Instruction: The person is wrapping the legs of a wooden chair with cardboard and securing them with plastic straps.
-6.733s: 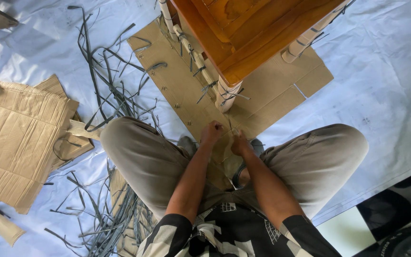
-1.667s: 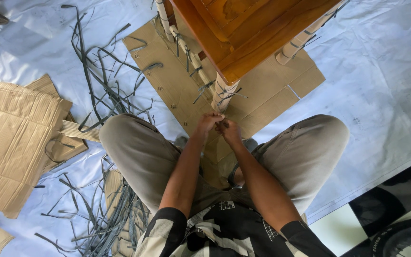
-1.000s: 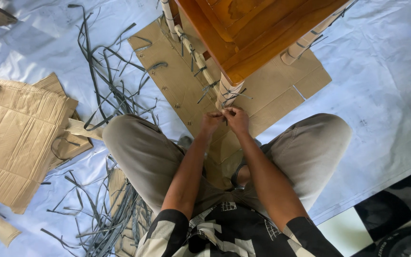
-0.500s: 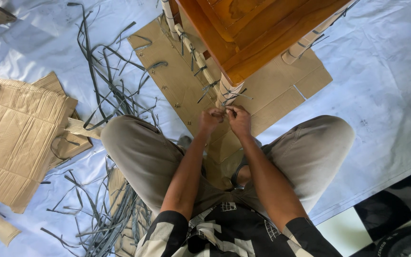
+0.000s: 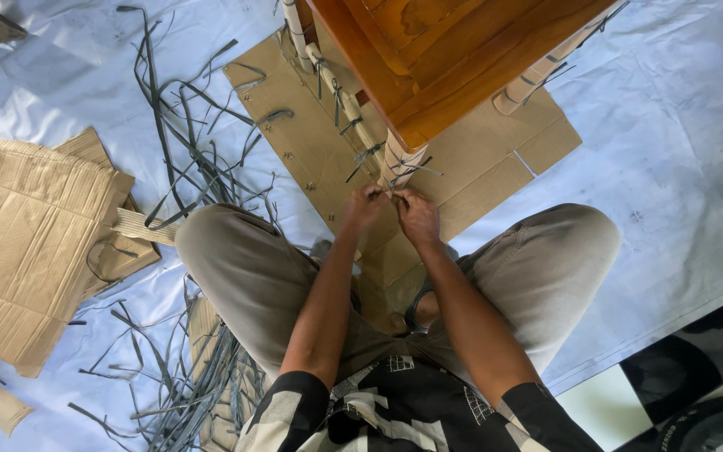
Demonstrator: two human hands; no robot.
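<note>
A: Your left hand [image 5: 364,206] and right hand [image 5: 416,216] sit close together, fingers pinched shut on the thin grey plastic strap [image 5: 396,182] at the foot of the cardboard-wrapped wooden table leg [image 5: 398,161].

B: Is the strap tied yet?

A: You look to be mid-knot. Its loose ends stick out just above your knuckles, so I judge it unfinished.

B: And the rest?

A: Beyond your hands, the paper-wrapped rail [image 5: 338,92] already carries several knotted straps, and a 2nd wrapped leg [image 5: 522,81] up to your right is bound too. The orange-brown tabletop [image 5: 437,50] is bare, so that may be left.

B: Spare straps?

A: A loose heap of grey strips [image 5: 186,159] lies left of your left hand on the white sheet [image 5: 671,142], beside the crumpled brown cardboard [image 5: 27,243].
</note>
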